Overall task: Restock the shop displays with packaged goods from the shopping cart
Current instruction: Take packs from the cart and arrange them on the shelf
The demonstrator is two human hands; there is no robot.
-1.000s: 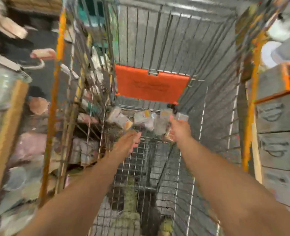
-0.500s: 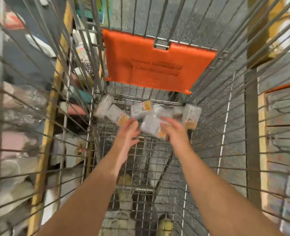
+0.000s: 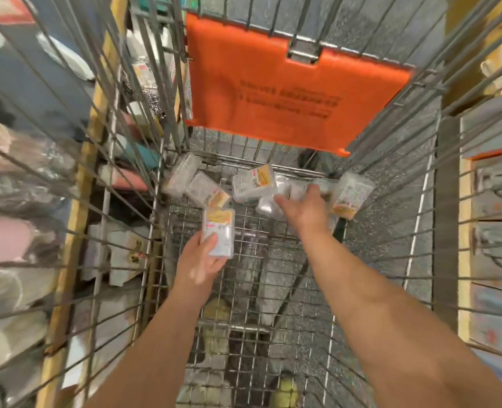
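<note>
I look down into a wire shopping cart (image 3: 258,290) with an orange flap (image 3: 288,92) at its far end. Several clear packets with yellow labels lie against that end, among them one in the middle (image 3: 252,184), one to its left (image 3: 205,189) and one at the right corner (image 3: 351,192). My left hand (image 3: 199,266) holds one such packet (image 3: 218,231) upright above the cart floor, thumb across its front. My right hand (image 3: 305,210) reaches over the pile, with its fingers on the clear packets there. Its grip is hidden from me.
Shelves of wrapped goods (image 3: 23,231) stand close along the cart's left side. Grey wooden crates with handles (image 3: 494,201) line the right side. The cart's wire walls rise on both sides of my arms. A shoe (image 3: 285,390) shows through the floor grid.
The packet that my right hand lifted from the pile is now in my left hand, drawn back toward me. My right hand has gone back to the pile.
</note>
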